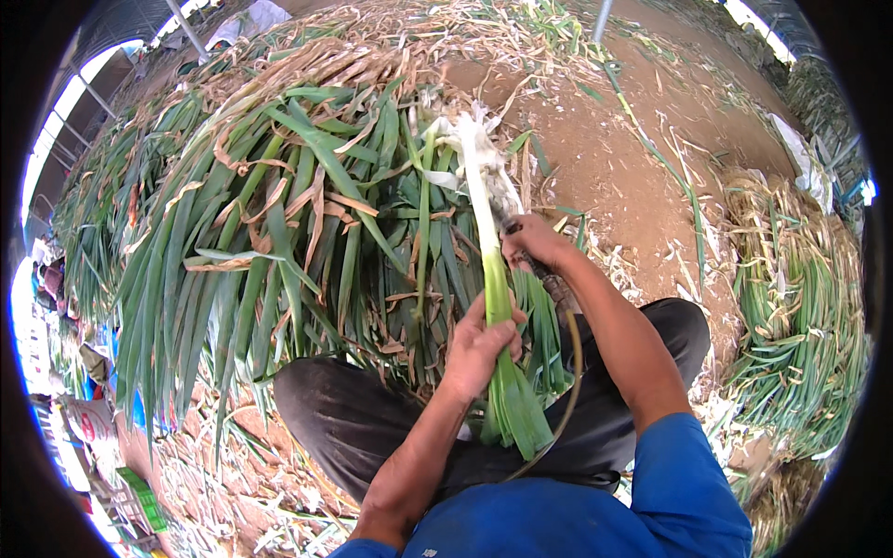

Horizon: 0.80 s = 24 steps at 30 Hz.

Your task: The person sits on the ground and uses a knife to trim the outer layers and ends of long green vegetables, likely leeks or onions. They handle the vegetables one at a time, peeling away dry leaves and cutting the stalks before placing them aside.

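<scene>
My left hand (pixel 483 343) is closed around the green part of a large green onion (pixel 496 279), whose white shank points away from me and whose cut-looking leaves hang over my lap. Just right of the shank, my right hand (pixel 534 242) grips a dark handheld tool (pixel 504 217), partly hidden by the stalk and my fingers. A yellowish hose (pixel 576 363) curves from near that tool down to my lap. Loose pale skins and roots (pixel 494 157) surround the tip of the shank. A big heap of green onions (pixel 279 202) lies in front and to the left.
Another pile of green onions (pixel 802 314) lies at the right. Peeled scraps and dry leaves litter the brown ground (pixel 600 153). A green plastic crate (pixel 142 499) stands at lower left. Metal poles (pixel 603 19) rise at the far side.
</scene>
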Available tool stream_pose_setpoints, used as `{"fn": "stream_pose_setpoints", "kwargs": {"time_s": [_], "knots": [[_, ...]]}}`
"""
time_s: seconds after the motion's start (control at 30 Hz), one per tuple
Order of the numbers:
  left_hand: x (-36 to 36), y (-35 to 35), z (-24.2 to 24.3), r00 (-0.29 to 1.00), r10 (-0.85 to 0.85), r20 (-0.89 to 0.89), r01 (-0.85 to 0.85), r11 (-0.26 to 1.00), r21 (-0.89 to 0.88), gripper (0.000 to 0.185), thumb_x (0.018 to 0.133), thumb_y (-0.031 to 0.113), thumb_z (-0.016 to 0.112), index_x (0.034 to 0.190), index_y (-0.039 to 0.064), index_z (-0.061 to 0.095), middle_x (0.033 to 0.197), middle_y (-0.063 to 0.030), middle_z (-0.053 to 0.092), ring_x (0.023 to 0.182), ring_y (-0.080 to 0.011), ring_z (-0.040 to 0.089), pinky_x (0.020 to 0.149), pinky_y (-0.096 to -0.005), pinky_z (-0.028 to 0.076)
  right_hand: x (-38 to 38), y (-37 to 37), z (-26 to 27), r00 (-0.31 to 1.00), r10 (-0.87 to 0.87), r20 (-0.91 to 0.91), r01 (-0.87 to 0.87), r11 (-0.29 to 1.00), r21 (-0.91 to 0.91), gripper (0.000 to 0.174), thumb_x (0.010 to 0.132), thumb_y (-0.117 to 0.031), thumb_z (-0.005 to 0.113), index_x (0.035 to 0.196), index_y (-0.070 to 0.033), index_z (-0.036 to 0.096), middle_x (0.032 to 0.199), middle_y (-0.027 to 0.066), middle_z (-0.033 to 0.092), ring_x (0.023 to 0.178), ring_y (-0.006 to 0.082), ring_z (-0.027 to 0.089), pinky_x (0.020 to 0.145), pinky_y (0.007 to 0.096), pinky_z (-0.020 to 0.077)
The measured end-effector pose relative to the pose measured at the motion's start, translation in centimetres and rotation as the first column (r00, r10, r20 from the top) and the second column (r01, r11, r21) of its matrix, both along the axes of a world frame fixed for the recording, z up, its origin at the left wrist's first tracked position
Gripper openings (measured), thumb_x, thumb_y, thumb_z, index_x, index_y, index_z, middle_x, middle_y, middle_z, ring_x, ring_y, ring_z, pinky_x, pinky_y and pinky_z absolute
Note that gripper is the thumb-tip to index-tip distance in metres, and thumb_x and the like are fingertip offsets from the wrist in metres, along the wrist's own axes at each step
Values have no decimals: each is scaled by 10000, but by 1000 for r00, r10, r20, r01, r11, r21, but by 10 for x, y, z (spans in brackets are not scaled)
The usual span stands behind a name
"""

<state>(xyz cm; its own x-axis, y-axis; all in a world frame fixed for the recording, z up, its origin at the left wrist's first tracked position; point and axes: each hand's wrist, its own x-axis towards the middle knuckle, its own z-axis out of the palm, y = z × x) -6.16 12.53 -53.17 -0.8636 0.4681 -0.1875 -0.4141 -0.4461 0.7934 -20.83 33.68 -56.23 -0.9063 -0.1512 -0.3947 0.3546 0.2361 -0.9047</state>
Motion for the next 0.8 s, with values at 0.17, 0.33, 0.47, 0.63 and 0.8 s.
{"fn": "stream_pose_setpoints", "kwargs": {"time_s": [0.17, 0.33, 0.47, 0.63, 0.8], "knots": [[-19, 22, 4, 972, -118, -202, 72, 972, -224, 720, 991, 79, 586, 1642, -9, 290, 1095, -68, 665, 777, -84, 590, 703, -250, 514, -21, 38, 6, 955, -282, -90, 271, 955, -117, 178, 804, -75, 689, 949, 29, 685, 696, 86, 644, 491, 147, 578, 445, 293, 469], [-55, 71, -100, 917, -99, -386, -205, 714, -669, 751, 986, 198, 638, 1617, -34, 303, 1261, -216, 697, 982, -301, 720, 845, -408, 570, -35, 76, -52, 904, -365, -222, 427, 776, 465, 456, 712, -214, 748, 985, 148, 704, 867, 300, 729, 774, 420, 727, 739, 472, 582], [-103, 44, -141, 881, -317, -352, -224, 375, -899, 469, 958, 353, 698, 1274, 12, 649, 1026, -282, 723, 994, -453, 711, 905, -542, 555, -20, 82, -88, 925, -379, 19, 310, 785, 536, 555, 694, -277, 750, 1005, 180, 697, 989, 386, 716, 950, 473, 737, 865, 482, 564], [-282, -38, -60, 469, -334, -818, -869, -7, -495, 197, 902, 215, 745, 972, 60, 644, 925, -182, 658, 836, -406, 685, 754, -482, 589, -26, 60, -129, 910, -405, -90, 407, 831, 379, 208, 746, -108, 701, 830, 74, 645, 731, 174, 647, 637, 280, 648, 573, 404, 500], [-375, -99, -34, 696, -514, -502, -710, -383, -591, 607, 856, 292, 768, 1286, -72, 542, 1296, -225, 560, 1311, -410, 499, 1129, -479, 418, -28, -9, -21, 938, -345, 38, 293, 845, 447, 382, 669, -241, 763, 902, 42, 654, 832, 217, 722, 790, 305, 750, 737, 413, 577]]}}
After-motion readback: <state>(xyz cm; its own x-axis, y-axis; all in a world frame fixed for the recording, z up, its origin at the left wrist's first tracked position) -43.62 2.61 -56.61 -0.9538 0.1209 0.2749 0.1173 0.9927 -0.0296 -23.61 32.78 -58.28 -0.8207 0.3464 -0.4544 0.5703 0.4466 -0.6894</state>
